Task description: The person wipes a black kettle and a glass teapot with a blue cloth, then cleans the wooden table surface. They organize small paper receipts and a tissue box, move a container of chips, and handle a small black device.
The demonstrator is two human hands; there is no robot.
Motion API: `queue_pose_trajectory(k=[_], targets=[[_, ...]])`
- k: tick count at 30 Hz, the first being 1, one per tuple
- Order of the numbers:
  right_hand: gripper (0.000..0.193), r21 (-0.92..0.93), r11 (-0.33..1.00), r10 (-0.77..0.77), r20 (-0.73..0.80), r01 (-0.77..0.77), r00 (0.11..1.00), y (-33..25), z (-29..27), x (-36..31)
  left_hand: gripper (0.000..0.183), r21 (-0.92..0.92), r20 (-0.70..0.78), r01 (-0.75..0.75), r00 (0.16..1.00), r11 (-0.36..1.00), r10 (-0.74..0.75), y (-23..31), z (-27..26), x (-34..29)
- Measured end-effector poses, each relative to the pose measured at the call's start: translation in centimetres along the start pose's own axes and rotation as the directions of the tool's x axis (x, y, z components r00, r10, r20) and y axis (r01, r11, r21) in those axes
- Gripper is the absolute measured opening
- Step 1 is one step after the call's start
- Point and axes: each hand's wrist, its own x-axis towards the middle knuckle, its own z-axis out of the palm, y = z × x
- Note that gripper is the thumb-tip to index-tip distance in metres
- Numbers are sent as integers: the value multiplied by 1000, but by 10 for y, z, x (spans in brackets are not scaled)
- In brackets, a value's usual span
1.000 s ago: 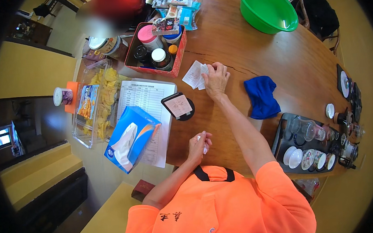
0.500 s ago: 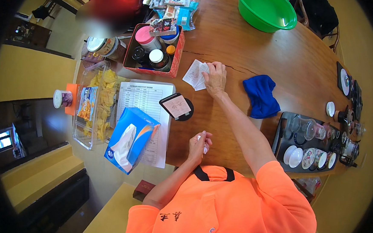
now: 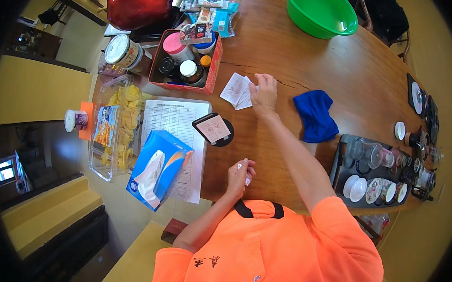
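Right hand (image 3: 265,94) bends at the edge of flat white paper slips (image 3: 234,89) on the shiny brown wooden table (image 3: 257,145).
I cannot tell if it pinches them; the left hand (image 3: 238,176) curls around a small white thing (image 3: 247,181). The slips look light, floppy and easy to rip, maybe slidy on smooth wood, so a soft pinch at a loose edge should suit them.

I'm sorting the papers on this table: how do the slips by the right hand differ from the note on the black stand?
The slips lie on the table, while the note sits on the tilted face of the black stand. The slips overlap one another; the note shows as one sheet. The slips look white, the note pale pink. Both are small papers with marks on them.
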Motion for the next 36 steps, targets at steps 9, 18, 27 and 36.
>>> queue_pose_trajectory(k=[9, 18, 27, 36], targets=[[59, -418, 906, 104, 50, -73, 993, 85, -159, -46, 34, 86, 42, 19, 999, 996, -23, 4, -3, -15], [59, -214, 963, -100, 274, 162, 956, 16, -156, -158, 32, 208, 90, -102, 992, 973, 85, 26, -8, -61], [56, -192, 969, -77, 363, 155, 929, 8, -199, -223, 28, 227, 197, -77, 980, 971, 32, 15, -5, -67], [60, -411, 892, 238, 68, -190, 969, 41, -215, -208, 27, 351, 275, -23, 958, 936, -80, 0, -13, -81]])
